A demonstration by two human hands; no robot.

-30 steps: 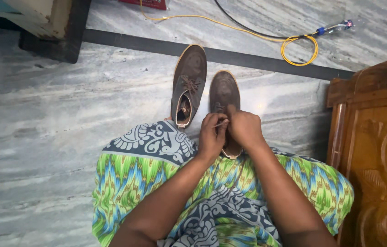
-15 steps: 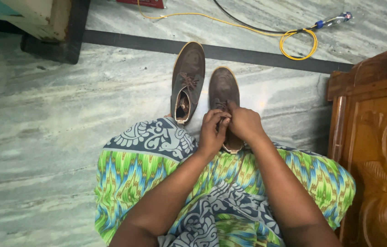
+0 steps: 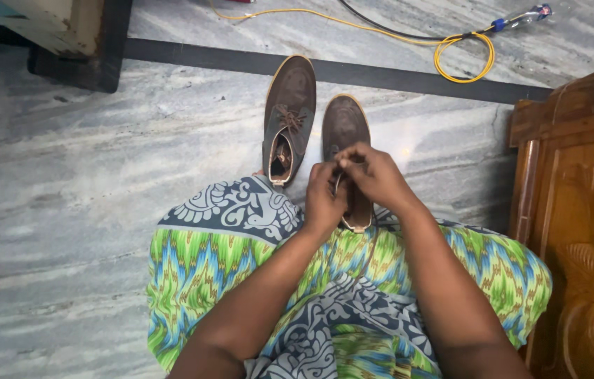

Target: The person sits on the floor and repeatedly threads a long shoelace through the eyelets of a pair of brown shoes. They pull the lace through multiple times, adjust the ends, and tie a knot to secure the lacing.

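Observation:
Two brown lace-up shoes stand side by side on the grey marble floor (image 3: 100,210). The left shoe (image 3: 290,112) is laced, with its opening showing. Over the right shoe (image 3: 344,123) both hands meet. My left hand (image 3: 324,200) and my right hand (image 3: 374,175) pinch the shoe's thin brown lace between their fingertips. Most of the lace is hidden by the fingers. A green, blue and grey patterned cloth (image 3: 241,238) covers my lap just behind the shoes.
A carved wooden furniture piece (image 3: 585,210) stands at the right edge. A yellow cable (image 3: 462,52) with a black wire loops across the floor beyond a dark floor strip (image 3: 409,74). A dark-based piece of furniture (image 3: 79,42) sits at the top left.
Both hands have stayed on the right shoe's lace, with small finger shifts. The view has moved slightly.

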